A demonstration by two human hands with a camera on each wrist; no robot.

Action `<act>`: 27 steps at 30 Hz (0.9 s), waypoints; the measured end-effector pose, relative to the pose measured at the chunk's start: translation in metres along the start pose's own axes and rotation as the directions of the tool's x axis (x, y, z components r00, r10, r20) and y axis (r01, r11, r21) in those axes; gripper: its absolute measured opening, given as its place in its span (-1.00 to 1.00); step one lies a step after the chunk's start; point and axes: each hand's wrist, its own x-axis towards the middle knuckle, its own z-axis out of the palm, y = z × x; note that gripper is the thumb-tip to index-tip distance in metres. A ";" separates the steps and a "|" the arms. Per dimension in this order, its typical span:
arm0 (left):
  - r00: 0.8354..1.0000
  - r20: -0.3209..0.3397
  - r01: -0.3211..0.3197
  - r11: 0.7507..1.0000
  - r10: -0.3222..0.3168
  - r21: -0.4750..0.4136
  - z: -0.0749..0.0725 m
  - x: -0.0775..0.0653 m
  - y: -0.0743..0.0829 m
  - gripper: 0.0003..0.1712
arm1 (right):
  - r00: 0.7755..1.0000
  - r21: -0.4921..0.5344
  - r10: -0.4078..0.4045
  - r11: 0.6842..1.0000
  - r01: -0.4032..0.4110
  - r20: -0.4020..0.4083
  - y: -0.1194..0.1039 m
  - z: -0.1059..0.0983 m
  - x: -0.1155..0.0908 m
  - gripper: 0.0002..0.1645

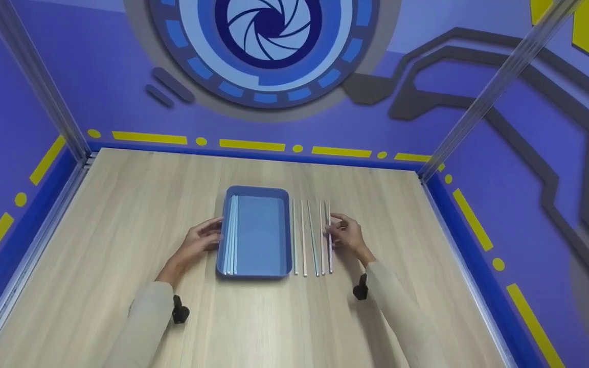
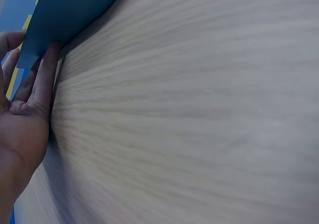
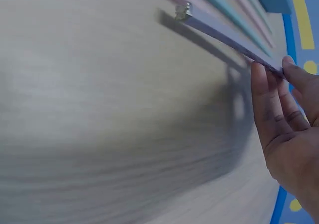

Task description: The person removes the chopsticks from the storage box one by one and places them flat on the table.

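Observation:
My right hand (image 1: pixel 346 235) pinches a lavender chopstick (image 3: pixel 227 37) between thumb and fingertips. In the right wrist view its silver end (image 3: pixel 183 12) tilts up over its shadow on the table. Next to it lies a row of pastel chopsticks, among them a pink one (image 1: pixel 304 240) and a teal one (image 1: pixel 313 240). A blue rectangular tray (image 1: pixel 254 276) stands left of the row, with several pale blue chopsticks (image 1: pixel 231 235) along its left side. My left hand (image 1: pixel 200 240) touches the tray's left wall with fairly straight fingers, the thumb near the rim.
The tray and chopsticks are on a light wood table (image 1: pixel 136 204). Blue patterned panels (image 1: pixel 253 130) rise behind and at both sides, with metal posts (image 1: pixel 44 76) at the corners. A black wrist device (image 1: pixel 361 288) sits at the right sleeve.

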 end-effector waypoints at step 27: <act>1.000 -0.012 0.004 0.999 -0.003 0.044 0.001 0.000 -0.002 -0.31 | 0.997 -0.182 -0.081 0.980 0.081 0.010 0.020 0.000 -0.003 -0.49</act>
